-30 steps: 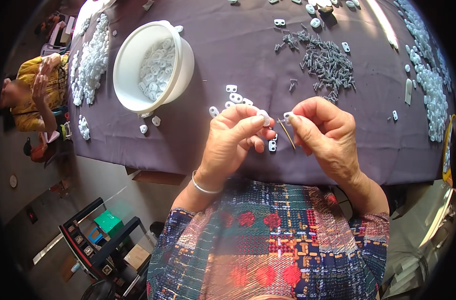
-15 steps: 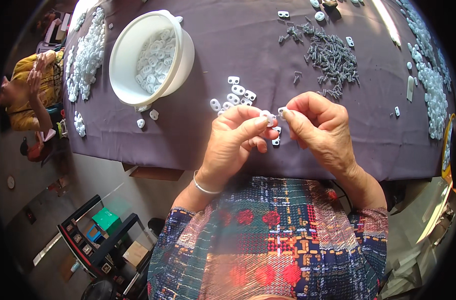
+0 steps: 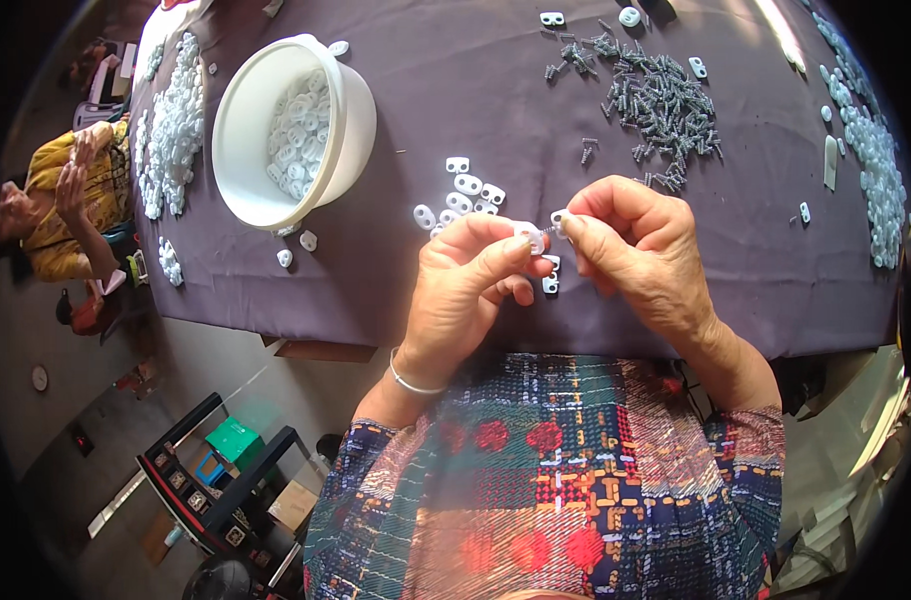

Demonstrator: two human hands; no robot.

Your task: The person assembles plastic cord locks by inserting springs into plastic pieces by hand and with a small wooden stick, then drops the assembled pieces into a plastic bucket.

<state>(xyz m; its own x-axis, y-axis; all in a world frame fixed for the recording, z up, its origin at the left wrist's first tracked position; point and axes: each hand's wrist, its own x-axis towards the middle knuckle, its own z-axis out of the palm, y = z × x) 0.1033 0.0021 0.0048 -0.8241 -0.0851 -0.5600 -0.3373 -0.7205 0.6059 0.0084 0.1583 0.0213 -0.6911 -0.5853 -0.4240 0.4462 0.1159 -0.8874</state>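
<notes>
My left hand (image 3: 463,278) pinches a white plastic cord-lock shell (image 3: 529,238) between thumb and fingertips. Facing it, my right hand (image 3: 644,250) grips a small white cord-lock insert (image 3: 559,217), mostly covered by the thumb. A thin metal spring (image 3: 549,231) bridges the short gap between the two pieces. Just below the fingers, white two-holed pieces (image 3: 551,285) lie on the dark cloth. Beyond my left hand is a loose group of white oval and two-holed pieces (image 3: 460,203).
A white tub (image 3: 361,130) of white pieces stands at left, beside a heap of white parts (image 3: 176,125). Metal springs (image 3: 666,115) are piled at far right-centre, with more white parts (image 3: 871,185) along the right edge. Another person (image 3: 71,205) sits at far left.
My hands have drawn slightly apart, and more of the spring shows between the two white pieces. The whole view has shifted a little.
</notes>
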